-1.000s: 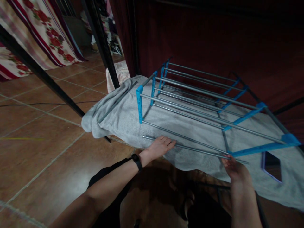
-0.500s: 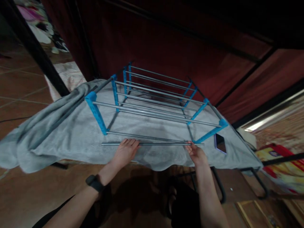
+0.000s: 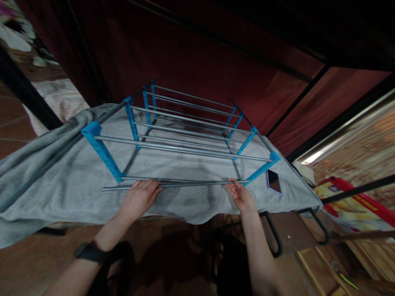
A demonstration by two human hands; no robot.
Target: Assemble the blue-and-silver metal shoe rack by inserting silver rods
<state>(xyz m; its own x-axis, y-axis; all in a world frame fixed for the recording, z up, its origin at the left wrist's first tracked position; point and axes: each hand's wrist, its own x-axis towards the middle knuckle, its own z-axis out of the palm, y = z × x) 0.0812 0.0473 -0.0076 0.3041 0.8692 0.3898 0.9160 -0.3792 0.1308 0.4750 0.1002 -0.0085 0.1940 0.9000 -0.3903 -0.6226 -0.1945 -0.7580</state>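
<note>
A loose grey metal tube [image 3: 191, 184] lies across both hands, in front of a rack [image 3: 185, 148] of metal tubes with blue plastic brackets. My left hand [image 3: 138, 196] is closed over the tube left of its middle, palm down, with a length sticking out to the left. My right hand [image 3: 240, 195] pinches the tube near its right end, close to the rack's lower right blue bracket [image 3: 261, 170]. The held tube runs just in front of the rack's lowest front tube and seems to cross it in view; whether they touch I cannot tell.
The rack lies on a grey blanket [image 3: 77, 197] over a bed-like surface. A phone [image 3: 274, 181] rests right of the rack. Dark red cloth [image 3: 197, 53] hangs behind. Dark metal frame bars [image 3: 274, 234] and a red and yellow package [image 3: 352, 201] are on the right.
The view has shifted, so the rack sits further left in it. The tube's right end has come nearer the rack's lower front tube, and the held tube is now slightly slanted. Both hands keep their grip.
</note>
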